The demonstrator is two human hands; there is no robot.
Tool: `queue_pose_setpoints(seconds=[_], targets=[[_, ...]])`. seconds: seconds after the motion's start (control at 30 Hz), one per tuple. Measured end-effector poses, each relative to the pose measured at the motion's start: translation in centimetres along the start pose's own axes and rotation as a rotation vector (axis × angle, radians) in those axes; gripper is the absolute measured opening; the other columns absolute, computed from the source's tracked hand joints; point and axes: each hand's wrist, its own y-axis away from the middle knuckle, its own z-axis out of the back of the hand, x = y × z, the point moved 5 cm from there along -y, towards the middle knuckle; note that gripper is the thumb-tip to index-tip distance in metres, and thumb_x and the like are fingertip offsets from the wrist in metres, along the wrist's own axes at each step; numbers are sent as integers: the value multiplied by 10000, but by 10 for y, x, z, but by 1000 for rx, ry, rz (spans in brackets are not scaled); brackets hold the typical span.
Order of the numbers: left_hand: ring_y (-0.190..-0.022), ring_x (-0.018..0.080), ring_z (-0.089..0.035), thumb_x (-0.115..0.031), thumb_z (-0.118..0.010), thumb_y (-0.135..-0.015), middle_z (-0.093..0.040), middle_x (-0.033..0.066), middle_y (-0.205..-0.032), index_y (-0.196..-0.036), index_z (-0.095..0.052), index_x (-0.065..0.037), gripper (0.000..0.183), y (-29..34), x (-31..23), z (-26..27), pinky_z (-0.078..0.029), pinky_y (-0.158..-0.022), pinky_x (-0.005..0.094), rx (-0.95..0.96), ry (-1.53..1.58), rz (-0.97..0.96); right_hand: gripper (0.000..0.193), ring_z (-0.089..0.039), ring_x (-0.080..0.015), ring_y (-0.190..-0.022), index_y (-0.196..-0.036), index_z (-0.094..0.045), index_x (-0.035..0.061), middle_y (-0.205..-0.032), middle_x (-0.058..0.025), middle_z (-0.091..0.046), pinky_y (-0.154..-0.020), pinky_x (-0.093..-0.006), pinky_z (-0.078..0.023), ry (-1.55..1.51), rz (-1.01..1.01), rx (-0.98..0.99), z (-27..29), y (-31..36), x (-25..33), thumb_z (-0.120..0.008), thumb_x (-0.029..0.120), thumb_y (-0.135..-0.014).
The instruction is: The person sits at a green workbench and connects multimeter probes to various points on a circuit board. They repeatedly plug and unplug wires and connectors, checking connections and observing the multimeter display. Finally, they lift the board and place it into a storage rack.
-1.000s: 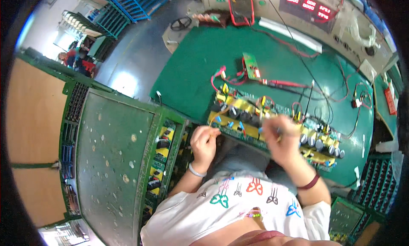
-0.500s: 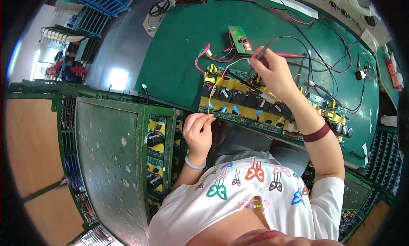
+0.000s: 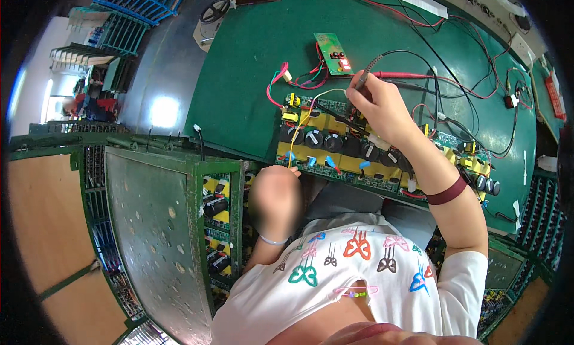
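Right hand (image 3: 376, 106) grips a test probe (image 3: 366, 77) over the circuit board (image 3: 353, 150); left hand (image 3: 274, 198) blurred, grip indeterminate. Green rack (image 3: 222, 225), near left, holds boards.

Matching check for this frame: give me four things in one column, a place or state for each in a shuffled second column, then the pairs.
Things:
1. right hand
2. left hand
3. small green board
4. dark red wristband

Places or states:
A. lies apart on the green mat, beyond the long circuit board
B. at the long board's near edge, by a yellow wire
C. on the right forearm
D. pinches a probe above the long board

Pairs: 1-D, 2-B, 3-A, 4-C
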Motion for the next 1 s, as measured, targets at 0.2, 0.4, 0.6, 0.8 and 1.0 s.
queue_pose_setpoints(seconds=[0.2,0.4,0.6,0.8,1.0], targets=[[-716,284,-626,97,-789,-687,-647,114,-800,-820,-678,0,199,1,0,0,-504,-624,374,-7,-2,-2,201,-634,-368,-718,-969,-577,-37,-775,-222,-643,-680,-408,-490,-4,5,-9,-1,1,-2,-619,152,-916],[-705,283,-652,103,-769,-705,-661,125,-786,-799,-667,11,166,0,1,2,-531,-633,361,-12,7,-42,196,-626,-395,-725,-988,-565,-36,-784,-257,-614,-667,-407,-491,39,115,-96,-2,1,-5,-625,132,-908],[-705,273,-645,75,-790,-698,-663,116,-782,-802,-681,-8,171,2,2,2,-519,-629,358,-46,29,-52,185,-611,-308,-663,-987,-575,-32,-764,-200,-632,-652,-368,-487,10,72,-55,-3,2,-4,-632,131,-922],[-712,275,-642,70,-786,-702,-658,111,-777,-799,-682,-2,160,0,-1,3,-518,-636,363,-46,16,-44,199,-601,-267,-651,-967,-578,-43,-750,-183,-630,-652,-362,-484,19,61,-48,-3,1,-5,-633,144,-923],[-713,281,-640,76,-778,-703,-655,120,-776,-792,-685,9,145,0,-3,5,-522,-640,368,-43,20,-31,202,-621,-288,-676,-971,-582,-42,-769,-201,-632,-660,-366,-487,7,44,-38,-4,2,-5,-632,147,-920]])
